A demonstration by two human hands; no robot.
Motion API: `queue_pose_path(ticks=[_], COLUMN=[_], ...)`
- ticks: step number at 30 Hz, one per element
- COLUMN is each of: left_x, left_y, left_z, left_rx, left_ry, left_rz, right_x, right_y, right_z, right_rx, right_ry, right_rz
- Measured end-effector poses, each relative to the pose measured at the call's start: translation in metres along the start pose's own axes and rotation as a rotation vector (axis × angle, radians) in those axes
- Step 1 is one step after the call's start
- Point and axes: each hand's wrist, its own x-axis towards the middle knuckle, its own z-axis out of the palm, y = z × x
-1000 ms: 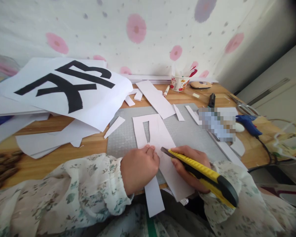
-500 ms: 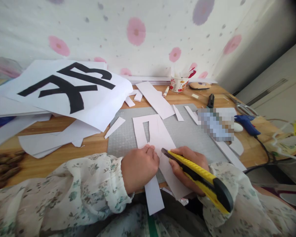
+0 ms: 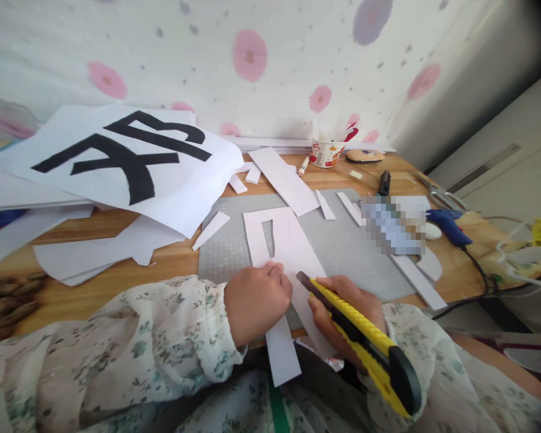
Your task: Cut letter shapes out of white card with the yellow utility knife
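Note:
My left hand (image 3: pixel 259 300) is closed over a white board piece (image 3: pixel 293 234) with a narrow slot cut in it, its fingertips just below the slot. The piece lies on a grey cutting mat (image 3: pixel 351 258) and two of its strips hang past the table's front edge. A yellow and black utility knife (image 3: pixel 365 337) is gripped in my right hand (image 3: pixel 347 307). The knife's tip is over the right part of the board piece; whether it touches cannot be told.
Sheets with black characters (image 3: pixel 135 156) lie at the left above white offcuts (image 3: pixel 94 258). At the back stands a paper cup (image 3: pixel 327 152). To the right are scissors (image 3: pixel 444 195), a blue glue gun (image 3: pixel 448 225) and cables. Brown objects (image 3: pixel 9 304) sit at the left edge.
The knife's handle end has dropped lower, and my right hand has shifted slightly down and right. My left hand stays on the board piece.

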Motion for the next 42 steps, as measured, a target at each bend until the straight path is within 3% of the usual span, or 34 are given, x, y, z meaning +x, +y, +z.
queue_pose_path(ticks=[10, 17, 22, 31, 36, 42], left_x=[-0.001, -0.002, -0.004, 0.000, 0.004, 0.002], left_y=[-0.002, -0.005, -0.008, -0.018, -0.021, -0.020], left_z=[0.003, 0.007, 0.012, 0.007, 0.013, 0.020], left_rx=[-0.012, 0.051, 0.059, -0.103, -0.147, -0.056], left_ry=[0.055, 0.106, 0.173, 0.262, 0.355, 0.321], left_rz=[0.001, 0.022, 0.020, -0.045, -0.027, -0.014], right_x=[0.005, 0.018, 0.027, 0.057, 0.057, 0.058], right_y=[-0.005, 0.000, 0.026, 0.094, 0.108, 0.107], right_z=[0.000, -0.025, -0.026, -0.043, -0.038, -0.045], right_rx=[-0.031, -0.060, -0.145, -0.714, -0.742, -0.552], right_ry=[0.014, 0.055, 0.003, -0.292, -0.365, -0.326], right_rz=[0.019, -0.204, -0.298, -0.625, -0.551, -0.461])
